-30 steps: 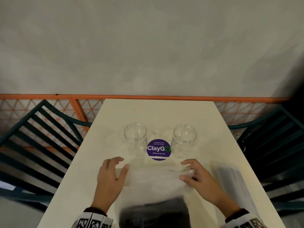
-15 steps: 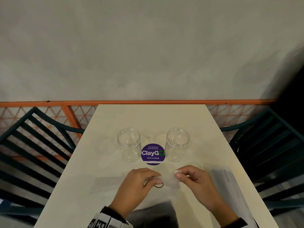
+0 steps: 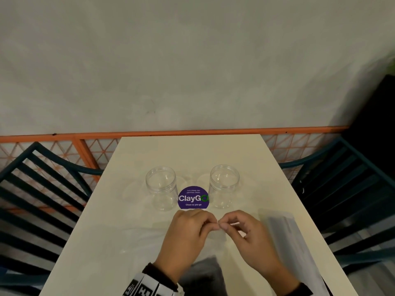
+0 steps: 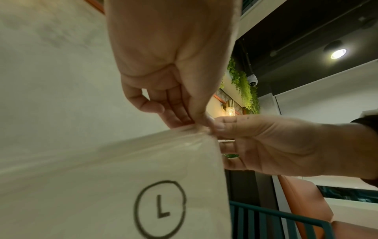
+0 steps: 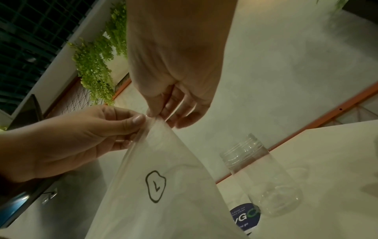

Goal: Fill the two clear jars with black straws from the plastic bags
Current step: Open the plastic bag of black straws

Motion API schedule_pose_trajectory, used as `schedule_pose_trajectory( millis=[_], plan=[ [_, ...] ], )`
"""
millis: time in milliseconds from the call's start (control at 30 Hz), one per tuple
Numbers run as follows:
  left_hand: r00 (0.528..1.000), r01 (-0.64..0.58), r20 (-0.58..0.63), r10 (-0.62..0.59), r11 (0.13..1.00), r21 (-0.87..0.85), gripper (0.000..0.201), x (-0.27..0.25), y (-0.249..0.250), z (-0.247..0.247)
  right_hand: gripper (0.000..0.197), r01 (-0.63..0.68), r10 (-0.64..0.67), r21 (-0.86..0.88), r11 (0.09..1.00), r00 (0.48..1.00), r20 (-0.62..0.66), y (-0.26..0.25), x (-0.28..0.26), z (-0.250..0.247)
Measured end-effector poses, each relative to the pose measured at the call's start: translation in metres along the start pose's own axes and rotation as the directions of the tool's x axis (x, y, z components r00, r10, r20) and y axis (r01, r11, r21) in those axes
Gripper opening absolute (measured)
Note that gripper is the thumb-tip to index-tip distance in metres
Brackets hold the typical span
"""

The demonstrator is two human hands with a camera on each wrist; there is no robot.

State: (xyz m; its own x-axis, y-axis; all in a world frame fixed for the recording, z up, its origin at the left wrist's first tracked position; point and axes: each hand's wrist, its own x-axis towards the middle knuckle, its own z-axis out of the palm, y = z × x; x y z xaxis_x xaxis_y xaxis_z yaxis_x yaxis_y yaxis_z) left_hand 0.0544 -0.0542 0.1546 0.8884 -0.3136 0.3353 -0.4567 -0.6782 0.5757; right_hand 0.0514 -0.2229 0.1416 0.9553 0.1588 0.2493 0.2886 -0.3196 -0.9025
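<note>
Two clear jars stand uncapped on the cream table (image 3: 149, 150), the left jar (image 3: 161, 186) and the right jar (image 3: 223, 184) on either side of a purple sticker (image 3: 193, 198). Just in front of them my left hand (image 3: 210, 222) and right hand (image 3: 223, 225) meet and pinch the top edge of a clear plastic bag (image 4: 122, 177) marked with a circled L (image 5: 155, 186). Its mouth looks closed between my fingertips. A dark mass of black straws (image 3: 203, 274) fills the bag's lower end near my wrists. One jar (image 5: 261, 174) shows behind the bag in the right wrist view.
A second plastic bag (image 3: 288, 242) lies along the table's right edge. Dark green slatted chairs (image 3: 42, 189) flank the table on both sides. An orange rail (image 3: 192, 131) and a grey wall stand behind the far edge.
A second ago my hands lay apart on the bag's two sides. The left hand has moved right to meet the right hand, and both now pinch the bag's top edge at its middle.
</note>
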Motion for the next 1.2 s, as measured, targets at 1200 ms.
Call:
schedule_pose_trajectory(
  millis=[1200],
  plan=[
    [0.988, 0.101, 0.138, -0.075, 0.976, -0.194, 0.025, -0.007, -0.021, -0.019, 0.015, -0.085, 0.096, 0.287, 0.954, 0.995, -0.026, -0.001, 0.002, -0.033]
  ],
)
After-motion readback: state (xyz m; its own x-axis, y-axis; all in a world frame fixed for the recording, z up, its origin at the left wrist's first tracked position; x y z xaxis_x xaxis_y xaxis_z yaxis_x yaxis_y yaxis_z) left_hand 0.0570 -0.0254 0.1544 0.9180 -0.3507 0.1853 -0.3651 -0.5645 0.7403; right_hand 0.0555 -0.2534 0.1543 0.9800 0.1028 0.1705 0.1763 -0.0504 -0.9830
